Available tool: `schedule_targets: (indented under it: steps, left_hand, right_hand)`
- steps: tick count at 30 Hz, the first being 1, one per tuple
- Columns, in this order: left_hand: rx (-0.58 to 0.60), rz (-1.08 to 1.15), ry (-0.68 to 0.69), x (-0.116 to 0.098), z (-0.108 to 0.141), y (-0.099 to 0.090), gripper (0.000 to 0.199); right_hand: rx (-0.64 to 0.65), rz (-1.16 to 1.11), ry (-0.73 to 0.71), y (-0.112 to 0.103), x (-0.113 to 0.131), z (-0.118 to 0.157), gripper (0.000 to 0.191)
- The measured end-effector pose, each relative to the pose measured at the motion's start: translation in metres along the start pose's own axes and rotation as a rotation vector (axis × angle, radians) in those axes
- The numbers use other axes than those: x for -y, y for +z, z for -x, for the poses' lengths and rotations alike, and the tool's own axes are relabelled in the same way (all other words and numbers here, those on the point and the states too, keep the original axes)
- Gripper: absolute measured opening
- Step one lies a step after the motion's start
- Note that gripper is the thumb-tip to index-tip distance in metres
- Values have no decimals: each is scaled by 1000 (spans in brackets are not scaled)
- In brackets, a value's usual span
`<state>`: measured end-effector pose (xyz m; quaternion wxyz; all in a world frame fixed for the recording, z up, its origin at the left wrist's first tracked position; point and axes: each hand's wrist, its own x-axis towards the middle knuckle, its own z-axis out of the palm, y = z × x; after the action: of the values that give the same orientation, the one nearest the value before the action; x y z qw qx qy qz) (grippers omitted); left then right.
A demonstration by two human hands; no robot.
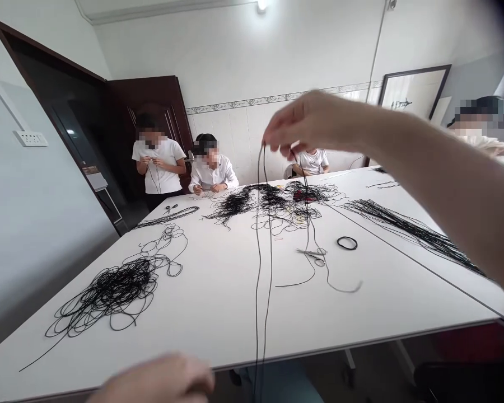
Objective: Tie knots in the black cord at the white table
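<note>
Black cords [270,235] hang in long strands from the raised right hand [292,126], which is high over the far half of the view. Its forearm reaches in from the right edge, slanting up to a bent wrist, so the hand arches over with its fingers pointing left and down. That grip is closed, thumb and fingers pinched together on the cords. Two strands fall from the fingertips past the near edge of the worktop [218,313]; two more drop from the underside of the hand, their ends curving near grey scissors [317,255].

Low at the bottom edge, the left hand [163,380] is blurred, back upward, fingers toward the right; whether its grip is open or closed, I cannot tell. It is just left of the two hanging strands, apart from them.

On the worktop, a loose tangle [124,285] of black cord lies at left, a wider heap [271,196] farther back, and a straight bundle [415,226] at right. A small black ring [346,243] lies right of the scissors. Beyond, a standing person [162,168] holds thin cord in both hands.
</note>
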<state>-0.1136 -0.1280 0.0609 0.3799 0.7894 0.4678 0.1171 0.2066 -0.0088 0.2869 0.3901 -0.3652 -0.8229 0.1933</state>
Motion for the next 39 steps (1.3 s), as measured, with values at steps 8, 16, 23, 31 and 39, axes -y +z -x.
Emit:
schedule_targets:
  steps: [8, 16, 23, 31, 39]
  left_hand:
    - [-280, 298, 201, -100, -102, -55, 51]
    - [-131, 519, 200, -92, -126, -37, 36]
    - [-259, 757, 311, -102, -118, -56, 26]
    - [-250, 1133, 296, -121, -114, -82, 34]
    - [-588, 1343, 443, -114, -86, -134, 39]
  right_hand:
    - [182, 21, 57, 83, -40, 58, 19]
    - [116, -62, 162, 100, -66, 76, 19]
    - [273, -460, 131, 115, -83, 74, 29]
    - [506, -1089, 90, 155, -85, 72, 39]
    - [601, -1186, 293, 155, -111, 93, 29]
